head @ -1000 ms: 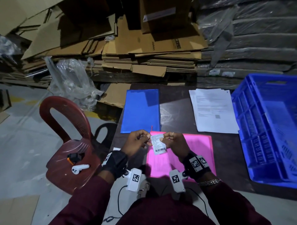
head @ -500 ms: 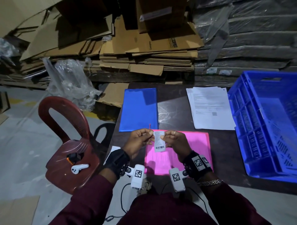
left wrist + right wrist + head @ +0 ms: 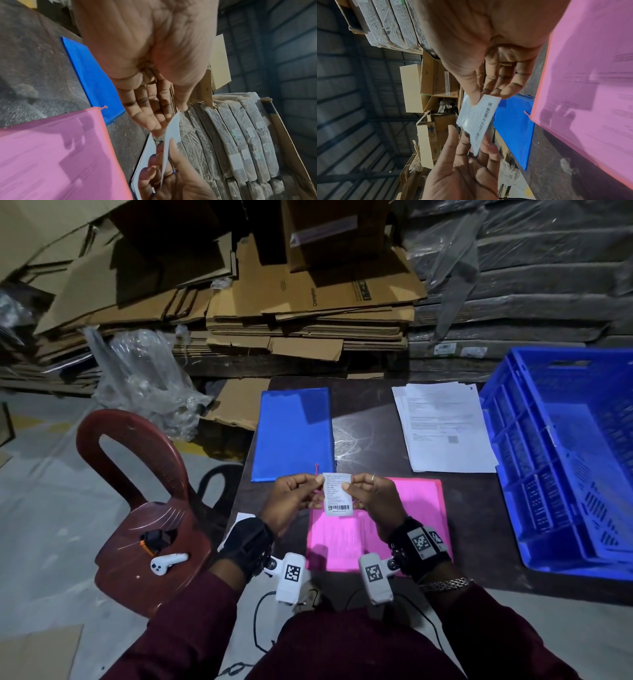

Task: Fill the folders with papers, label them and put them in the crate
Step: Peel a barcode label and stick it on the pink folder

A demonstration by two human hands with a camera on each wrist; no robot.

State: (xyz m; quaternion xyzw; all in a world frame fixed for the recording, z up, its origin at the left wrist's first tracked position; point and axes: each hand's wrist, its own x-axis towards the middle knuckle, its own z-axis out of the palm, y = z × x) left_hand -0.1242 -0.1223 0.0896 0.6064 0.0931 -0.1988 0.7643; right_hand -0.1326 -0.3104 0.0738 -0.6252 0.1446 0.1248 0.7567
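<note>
I hold a small white barcode label (image 3: 337, 494) upright between both hands, above the near left corner of a pink folder (image 3: 414, 508) that has printed sheets inside. My left hand (image 3: 318, 481) pinches the label's left edge and my right hand (image 3: 354, 485) pinches its right edge. In the right wrist view the label (image 3: 479, 119) shows its barcode, with the pink folder (image 3: 590, 81) beside it. The left wrist view shows the label (image 3: 172, 135) edge-on. A blue folder (image 3: 294, 433) lies flat behind my hands. Loose papers (image 3: 445, 426) lie to its right. A blue crate (image 3: 565, 460) stands at the table's right.
The dark table (image 3: 366, 412) carries all of this. A red plastic chair (image 3: 137, 508) stands left of it with a white device (image 3: 168, 562) on its seat. Flattened cardboard (image 3: 308, 313) and wrapped packs (image 3: 513, 285) are stacked behind, and a clear plastic bag (image 3: 144, 371) lies on the floor.
The label hung tilted a second ago and now stands straight and a little higher between my fingers. Both hands have kept their hold on it.
</note>
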